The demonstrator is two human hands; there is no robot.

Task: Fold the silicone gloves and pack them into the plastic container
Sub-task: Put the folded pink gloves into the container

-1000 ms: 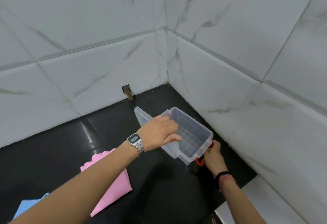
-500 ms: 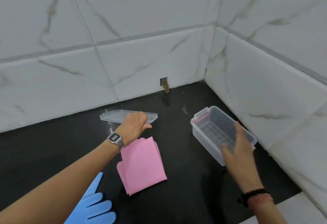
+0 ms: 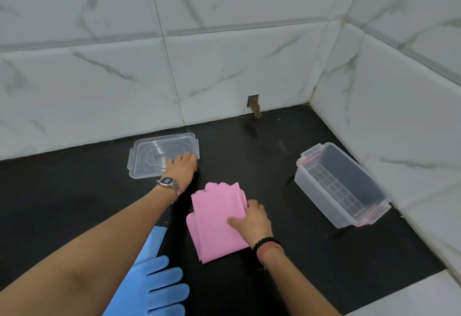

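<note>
Since the earlier frame the right hand (image 3: 252, 223) has left the plastic container (image 3: 340, 186) and now pinches the pink gloves (image 3: 214, 223) (left hand (image 3: 181, 168) rests flat, fingers together, on the lid (image 3: 149, 158))

Even, bright diffuse light, no hard shadows; soft glare patches on the glossy black worktop (image 3: 287, 278) and on the clear lid (image 3: 163, 154). Wide-angle bend curves the wall tiles (image 3: 99, 78) near the edges. Slight softness overall, no motion blur.
</note>
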